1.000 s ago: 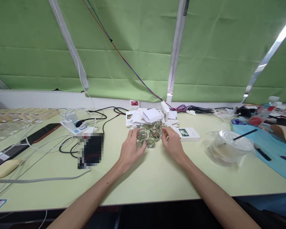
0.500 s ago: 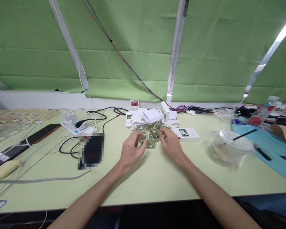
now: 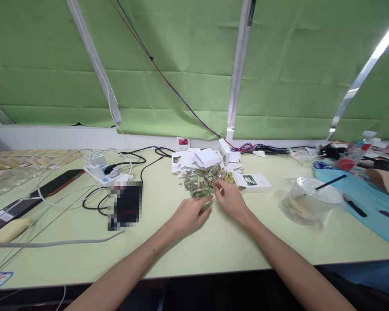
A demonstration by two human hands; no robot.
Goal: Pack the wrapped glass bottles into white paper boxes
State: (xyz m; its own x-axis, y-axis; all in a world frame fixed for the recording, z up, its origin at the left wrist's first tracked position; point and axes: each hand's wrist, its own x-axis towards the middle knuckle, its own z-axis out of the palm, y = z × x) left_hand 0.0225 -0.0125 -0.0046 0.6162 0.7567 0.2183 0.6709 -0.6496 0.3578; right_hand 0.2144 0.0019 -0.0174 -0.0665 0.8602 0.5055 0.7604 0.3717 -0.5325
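Observation:
Several clear glass perfume bottles with gold and silver necks, the front one a rounded perfume bottle (image 3: 199, 191), stand clustered in the middle of the table. Just in front of it is my left hand (image 3: 189, 214), its index finger stretched to the right along the bottle's base and its thumb apart. At the right side of the cluster, my right hand (image 3: 231, 198) has its fingers bent and its fingertips close to the bottles; nothing shows in its grasp. Whether those fingertips touch glass is hard to see. A small round silvery piece (image 3: 180, 185) lies left of the bottles.
White papers and cards (image 3: 205, 157) are heaped behind the bottles, with a flat white box (image 3: 256, 183) to their right. A lidded plastic tub (image 3: 314, 198) in a bag stands further right. Cables, a power strip (image 3: 105, 175) and a blurred-out dark object (image 3: 126, 205) occupy the left.
My left hand has come down and right from the front bottle, its index finger now extended before it. My right hand has shifted slightly left and down.

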